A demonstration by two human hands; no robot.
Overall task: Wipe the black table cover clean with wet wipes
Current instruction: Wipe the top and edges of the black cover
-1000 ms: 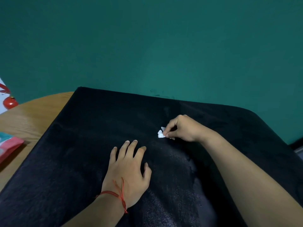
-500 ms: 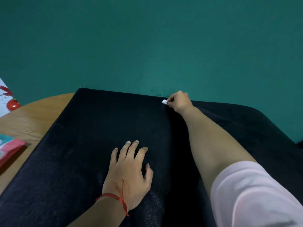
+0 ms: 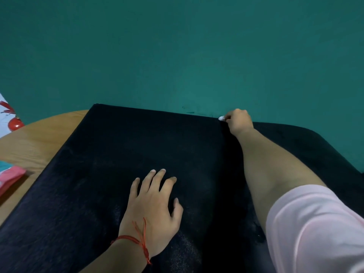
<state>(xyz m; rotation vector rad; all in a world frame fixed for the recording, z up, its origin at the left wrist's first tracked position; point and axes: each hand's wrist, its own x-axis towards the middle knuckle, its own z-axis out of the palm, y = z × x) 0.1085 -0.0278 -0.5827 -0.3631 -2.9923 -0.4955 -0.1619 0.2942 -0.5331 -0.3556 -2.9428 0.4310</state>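
Wooden table (image 3: pixel 39 138) w/ black cover (image 3: pixel 118 154) over most, pink packet (image 3: pixel 9 178) at left edge

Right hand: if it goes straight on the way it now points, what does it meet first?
Probably the green wall. The right hand, pinching a white wipe, is at the far edge of the black table cover; the gap beyond is unclear.

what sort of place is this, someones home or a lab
Likely a room in a home, not certain: a wooden table against a plain teal wall, a black cover spread over it, and a pink packet lying on the wood at the left.
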